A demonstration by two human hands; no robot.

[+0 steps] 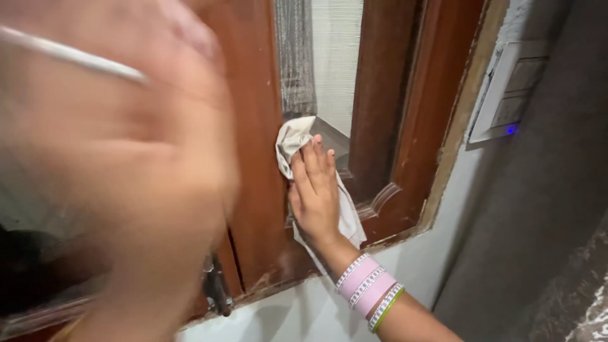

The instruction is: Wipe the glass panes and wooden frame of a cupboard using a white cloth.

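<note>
We see the right hand (315,193) pressing a pale cloth (292,138) flat-fingered against the upright wooden frame (253,126), cloth extending above the fingertips; the blurred left hand (120,158), nearer the camera, has fingers we cannot make out

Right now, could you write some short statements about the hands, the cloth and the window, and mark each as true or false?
1. The right hand presses a pale cloth on the wooden window frame. True.
2. The cloth is dark blue. False: it is off-white.
3. The right wrist wears pink bangles. True.
4. The left hand is sharp and far from the camera. False: it is blurred and close.
5. A wall switch plate is right of the window. True.
</note>
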